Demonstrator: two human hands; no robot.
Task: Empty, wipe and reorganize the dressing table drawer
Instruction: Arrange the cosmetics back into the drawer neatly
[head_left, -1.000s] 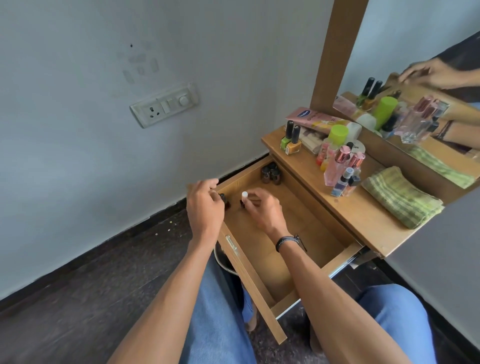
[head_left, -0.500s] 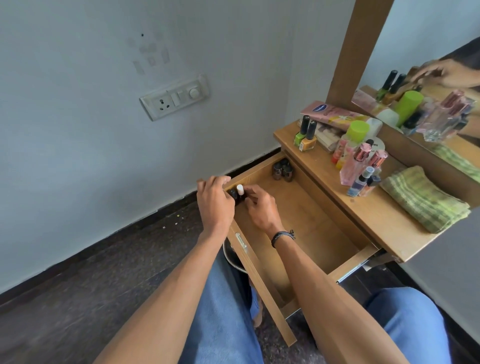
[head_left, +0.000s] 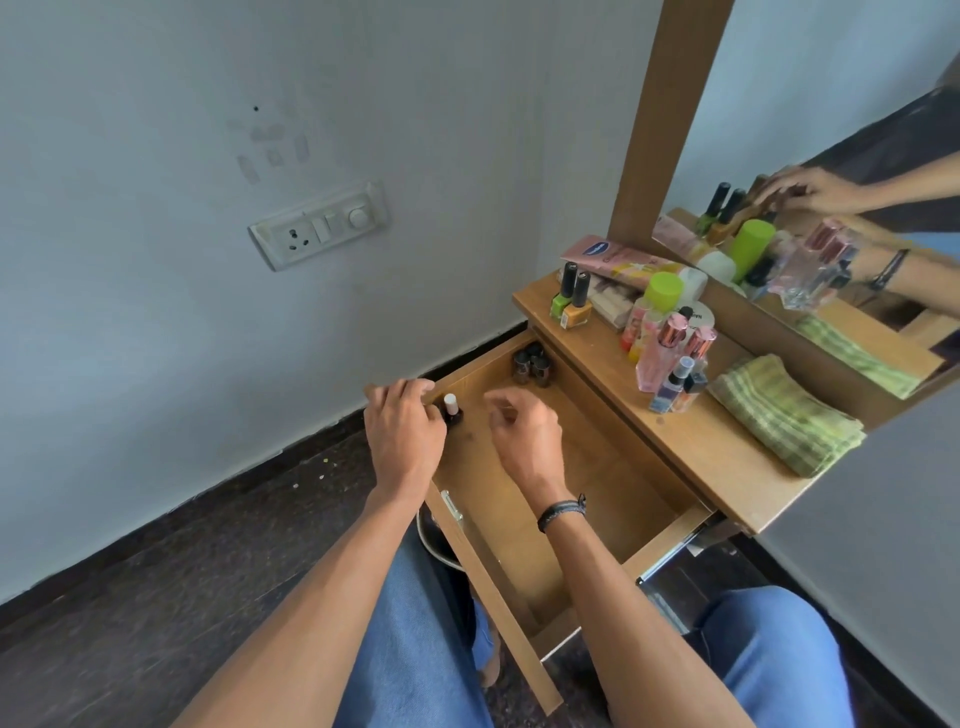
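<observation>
Drawer holds an upright bottle in its corner, against the left hand; grip unclear. Right hand hovers beside it, relaxed, empty.

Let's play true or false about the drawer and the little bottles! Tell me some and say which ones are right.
1. The wooden drawer is pulled open. True.
2. The right hand holds the small dark bottle with the white cap. False: that hand holds nothing, and the bottle stands in the drawer beside the left hand.
3. The folded green checked cloth lies inside the drawer. False: it lies on the wooden table top.
4. A cluster of small dark bottles stands in the drawer's far corner. True.
</observation>
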